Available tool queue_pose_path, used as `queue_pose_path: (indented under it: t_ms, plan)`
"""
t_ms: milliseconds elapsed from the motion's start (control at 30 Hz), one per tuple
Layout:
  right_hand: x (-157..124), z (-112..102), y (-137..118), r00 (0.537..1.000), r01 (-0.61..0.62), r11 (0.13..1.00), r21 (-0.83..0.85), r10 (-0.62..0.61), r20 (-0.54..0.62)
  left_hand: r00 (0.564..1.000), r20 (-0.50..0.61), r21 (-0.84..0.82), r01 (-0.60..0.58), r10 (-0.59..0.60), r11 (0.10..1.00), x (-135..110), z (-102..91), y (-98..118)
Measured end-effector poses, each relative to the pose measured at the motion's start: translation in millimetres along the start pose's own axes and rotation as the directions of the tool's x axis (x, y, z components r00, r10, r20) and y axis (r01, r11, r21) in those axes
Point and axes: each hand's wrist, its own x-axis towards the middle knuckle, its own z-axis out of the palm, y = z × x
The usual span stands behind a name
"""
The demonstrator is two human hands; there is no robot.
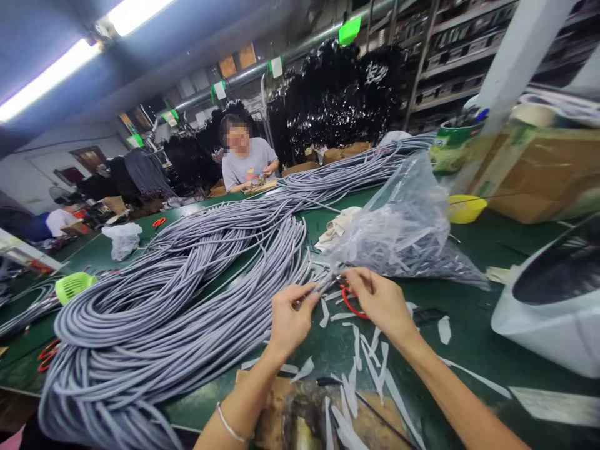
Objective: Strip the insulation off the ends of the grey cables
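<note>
Two hands mine: left hand (288, 319) pinches grey cable (313, 292) end; right hand (382, 301) closed on same end, red scissors (349, 301) beneath. Bag (407, 225) just beyond. No writing I can read.

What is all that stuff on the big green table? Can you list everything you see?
Long grey rubbery cables: too many to count, grey, heaped across the table's left and middle.
Clear crinkly plastic bag: one, see-through, behind the hands.
Thin white paper strips: many, white, scattered near the hands.
Red-handled tool: one, red, under the right hand, partly hidden.
Round yellow bowl: one, yellow, far right.
Lime-green plastic scoop: one, green, left edge.
Small white plastic bag: one, white, far left.
Brown cardboard box: one, brown, right.
Green table: one, dark green.
Seated co-worker in grey shirt: one, far end.
Left hand: pinching a cable end.
Right hand: at the same cable end.
</note>
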Motion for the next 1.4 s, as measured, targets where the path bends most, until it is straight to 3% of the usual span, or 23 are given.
queue_pose_path:
  t_ms: [133,200,333,467,733,1000,1100,1267,1400]
  plan:
    - [-1.9,3.3,1.3,0.963,0.107,0.948,-0.299,-0.024,0.269,0.990,0.003,-0.245,0.135,-0.139,0.960,8.2,-1.6,-4.6]
    - [-0.4,-1.7,-1.2,0.952,0.130,0.893,-0.430,0.008,0.306,0.984,0.020,-0.306,0.174,-0.176,0.936,11.8,-1.2,-8.1]
    - [3.1,-37.7,-7.1,0.981,-0.005,0.698,-0.716,0.141,0.130,0.980,0.040,-0.283,0.200,-0.197,0.938,15.7,0.4,-17.7]
    - [-9.8,-69.5,-6.2,0.968,-0.131,0.503,-0.854,0.253,0.000,0.975,0.057,-0.251,0.222,-0.215,0.942,16.8,1.5,-26.1]
    - [-41.0,-68.0,-0.8,0.973,-0.036,0.375,-0.926,0.226,0.053,0.975,0.073,-0.213,0.221,-0.210,0.952,19.9,-3.1,-26.0]
    - [-3.9,-15.6,-8.7,0.981,0.010,0.399,-0.917,0.175,0.086,0.974,0.042,-0.138,0.228,-0.225,0.964,20.1,-8.7,-26.1]
    - [3.6,-8.8,-3.9,0.983,-0.011,0.435,-0.900,0.170,0.070,0.980,0.007,-0.123,0.201,-0.201,0.972,19.9,-10.4,-22.0]
    - [0.6,-20.2,3.0,0.989,0.003,0.612,-0.791,0.114,0.092,0.988,-0.110,-0.069,0.099,-0.106,0.993,15.4,-11.5,-12.5]
    - [-5.0,-15.4,3.4,0.990,0.075,0.775,-0.628,0.015,0.137,0.984,-0.172,-0.019,0.040,-0.042,0.999,11.1,-14.3,-4.9]
